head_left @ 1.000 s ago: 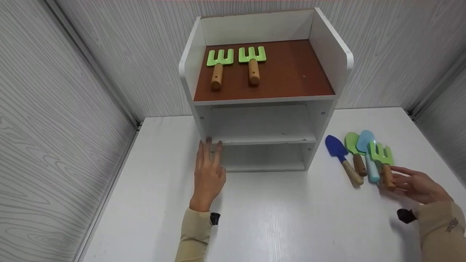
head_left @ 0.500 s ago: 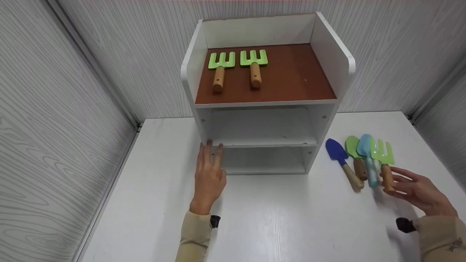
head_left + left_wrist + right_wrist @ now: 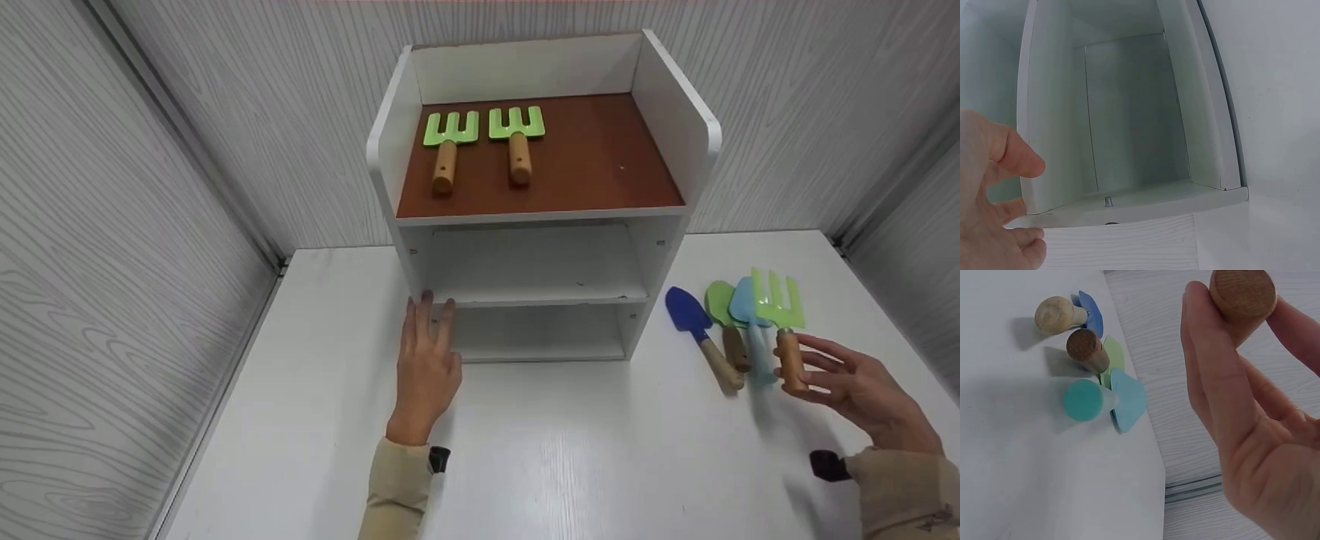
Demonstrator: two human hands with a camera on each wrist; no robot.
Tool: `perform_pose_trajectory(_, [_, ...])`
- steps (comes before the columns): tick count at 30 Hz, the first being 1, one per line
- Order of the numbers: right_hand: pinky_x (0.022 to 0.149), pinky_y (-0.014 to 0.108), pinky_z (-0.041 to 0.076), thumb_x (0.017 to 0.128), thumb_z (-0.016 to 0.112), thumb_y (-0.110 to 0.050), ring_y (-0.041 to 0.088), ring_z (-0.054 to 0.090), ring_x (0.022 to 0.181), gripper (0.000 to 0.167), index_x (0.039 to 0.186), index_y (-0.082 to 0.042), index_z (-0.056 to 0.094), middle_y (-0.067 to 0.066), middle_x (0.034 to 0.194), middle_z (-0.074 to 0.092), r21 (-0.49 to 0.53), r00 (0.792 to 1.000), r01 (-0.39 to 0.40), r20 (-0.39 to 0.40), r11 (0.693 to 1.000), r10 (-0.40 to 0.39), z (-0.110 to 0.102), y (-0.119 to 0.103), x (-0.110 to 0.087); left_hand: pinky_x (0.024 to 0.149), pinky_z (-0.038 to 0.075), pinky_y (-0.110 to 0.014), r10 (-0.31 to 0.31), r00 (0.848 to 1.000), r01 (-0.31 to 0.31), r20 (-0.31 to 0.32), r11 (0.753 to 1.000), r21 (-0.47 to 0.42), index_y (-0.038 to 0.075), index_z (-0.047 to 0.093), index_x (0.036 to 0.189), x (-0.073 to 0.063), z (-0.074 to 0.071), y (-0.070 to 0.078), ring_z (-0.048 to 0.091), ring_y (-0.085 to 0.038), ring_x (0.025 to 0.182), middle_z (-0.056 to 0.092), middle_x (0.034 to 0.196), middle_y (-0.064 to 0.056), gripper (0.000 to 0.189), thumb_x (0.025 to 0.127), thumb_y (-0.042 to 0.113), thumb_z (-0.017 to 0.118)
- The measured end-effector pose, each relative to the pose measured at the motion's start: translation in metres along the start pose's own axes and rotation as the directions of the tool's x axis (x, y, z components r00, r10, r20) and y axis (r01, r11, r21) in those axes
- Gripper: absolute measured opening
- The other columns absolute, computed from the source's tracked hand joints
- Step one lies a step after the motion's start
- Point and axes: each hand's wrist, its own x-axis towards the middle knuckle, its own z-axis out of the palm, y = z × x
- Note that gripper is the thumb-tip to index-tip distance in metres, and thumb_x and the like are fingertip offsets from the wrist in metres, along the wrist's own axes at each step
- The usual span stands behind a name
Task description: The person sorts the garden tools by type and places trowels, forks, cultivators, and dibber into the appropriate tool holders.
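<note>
My right hand (image 3: 874,394) pinches the wooden handle of a green hand fork (image 3: 790,360), raised over the table with its tines pointing away. In the right wrist view the handle's end (image 3: 1243,295) sits between thumb and fingers. My left hand (image 3: 427,375) rests with extended fingers at the front left edge of a white shelf unit (image 3: 540,217); in the left wrist view its fingers (image 3: 1030,247) lie at the side panel. Two more green hand forks, one left (image 3: 445,161) and one right (image 3: 519,154), lie side by side on the brown top.
Right of the shelf unit lie a blue trowel (image 3: 688,311), a green trowel (image 3: 720,300) with a brown handle, and a light-blue trowel (image 3: 759,349), partly overlapped by the raised fork. White table (image 3: 555,450) extends in front; grey wood-grain walls (image 3: 150,225) enclose it.
My right hand has lifted the hand fork off the table and moved it slightly left, its tines now tipped upward. The left hand has stayed at the shelf unit.
</note>
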Motion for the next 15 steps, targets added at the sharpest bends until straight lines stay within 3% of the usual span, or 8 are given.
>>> perform_pose_trajectory(6, [0.078,0.037,0.06,0.095,0.046,0.021,0.018,0.072,0.098,0.061,0.121,-0.028,0.071,-0.005,0.114,0.07,-0.104,0.998,0.007,-0.054,0.995,-0.013,0.013,-0.003,0.0,0.109,0.037,-0.06,-0.005,1.0,0.005,0.004,1.0,0.002,-0.004,0.048,0.144,0.0,-0.002,0.0,0.031,-0.055,0.14,0.036,0.151,-0.031,0.064,0.083,-0.009,0.065])
perform_pose_trajectory(15, [0.077,0.037,0.06,0.096,0.045,0.021,0.017,0.071,0.101,0.061,0.128,-0.025,0.068,-0.002,0.118,0.068,-0.147,0.995,0.099,0.019,0.984,-0.097,0.028,-0.004,-0.001,0.109,0.036,-0.06,-0.009,1.0,0.009,0.009,1.0,-0.003,-0.004,0.048,0.144,0.001,-0.002,0.001,0.032,-0.055,0.14,0.036,0.15,-0.031,0.064,0.083,-0.01,0.066])
